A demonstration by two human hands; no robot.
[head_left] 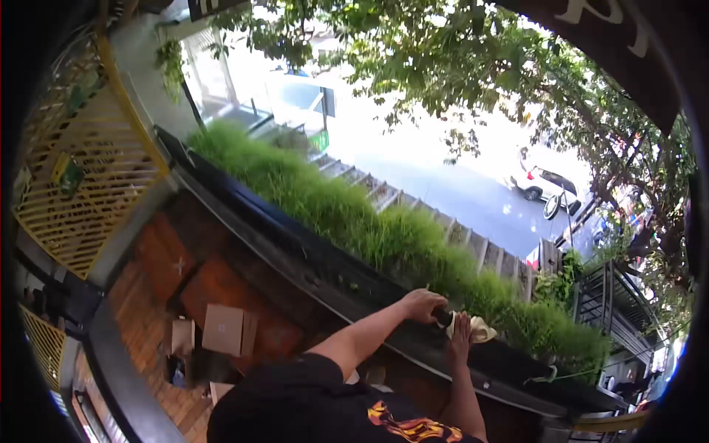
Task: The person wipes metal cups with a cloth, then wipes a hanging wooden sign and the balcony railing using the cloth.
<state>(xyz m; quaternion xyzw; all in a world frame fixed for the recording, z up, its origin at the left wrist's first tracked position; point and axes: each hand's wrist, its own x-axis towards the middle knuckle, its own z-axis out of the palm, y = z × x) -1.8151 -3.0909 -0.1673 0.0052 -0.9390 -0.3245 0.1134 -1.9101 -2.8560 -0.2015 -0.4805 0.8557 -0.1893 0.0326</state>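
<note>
Both my arms reach out over the black planter ledge (347, 284). My left hand (422, 304) is curled, its fingers closed around or against a small dark object (444, 317) whose kind I cannot make out. Beside it, my right hand (459, 336) presses a pale yellow cloth (483, 330), with its fingers fairly straight and close together. The cloth bunches out to the right of that hand. The dark object lies between the two hands, mostly hidden by them.
Tall green grass (399, 236) fills the planter beyond my hands. Cardboard boxes (224, 330) stand on the reddish floor at lower left, near a yellow slatted gate (88, 177). Below, a white car (550, 184) is on the street. Tree branches hang overhead.
</note>
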